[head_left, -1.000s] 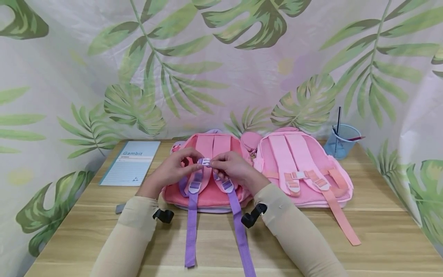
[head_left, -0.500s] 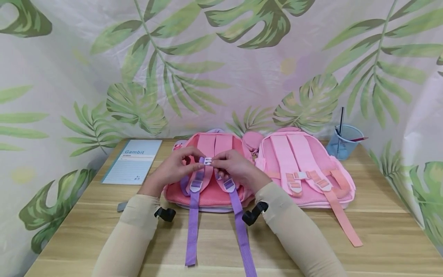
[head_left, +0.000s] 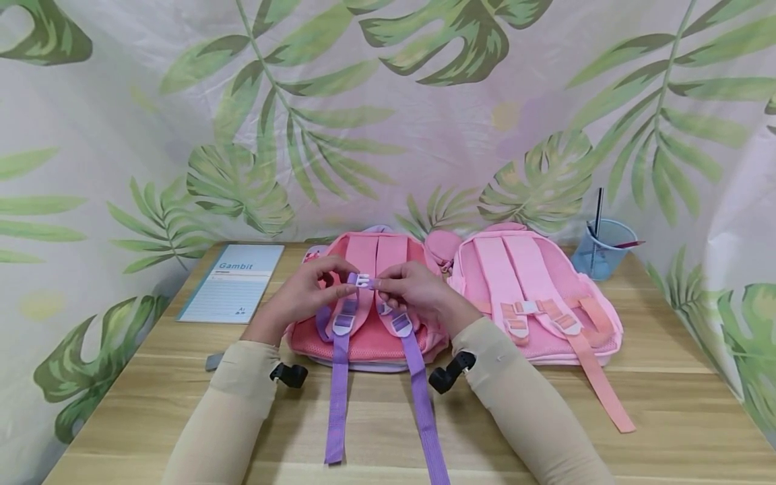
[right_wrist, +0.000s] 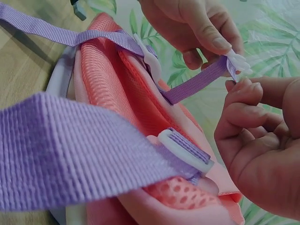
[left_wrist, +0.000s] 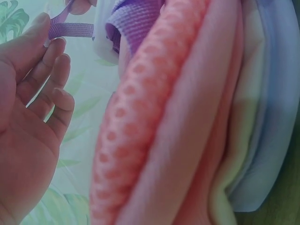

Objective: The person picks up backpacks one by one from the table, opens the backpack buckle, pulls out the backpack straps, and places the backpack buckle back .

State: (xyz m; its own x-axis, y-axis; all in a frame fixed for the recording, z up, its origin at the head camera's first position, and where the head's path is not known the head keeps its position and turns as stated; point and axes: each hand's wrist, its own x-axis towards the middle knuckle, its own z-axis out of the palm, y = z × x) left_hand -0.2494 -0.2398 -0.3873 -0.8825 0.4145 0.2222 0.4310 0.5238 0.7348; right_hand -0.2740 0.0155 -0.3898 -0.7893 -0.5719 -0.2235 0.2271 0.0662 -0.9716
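Note:
In the head view a white plastic side-release buckle (head_left: 364, 280) on purple webbing is held up over the coral-pink back of a backpack (head_left: 370, 349). My left hand (head_left: 306, 293) pinches its left side between thumb and fingertips; the right wrist view shows this hand by the white buckle (right_wrist: 239, 62) and a purple strap (right_wrist: 199, 83). My right hand (head_left: 415, 289) pinches the purple webbing just right of the buckle. Its other fingers curl in the right wrist view. Below, two white strap adjusters (head_left: 342, 326) carry long purple straps (head_left: 337, 404) that hang toward me.
A second, lighter pink backpack (head_left: 503, 269) lies at right, its orange strap (head_left: 597, 384) trailing forward. Behind it stands a blue mesh pen cup (head_left: 597, 252). A Gambit notebook (head_left: 233, 283) lies at back left. A small grey object (head_left: 213, 362) is beside my left sleeve.
My right hand has shifted slightly right, from the buckle onto the webbing beside it, so more of the buckle shows. My left hand keeps its pinch.

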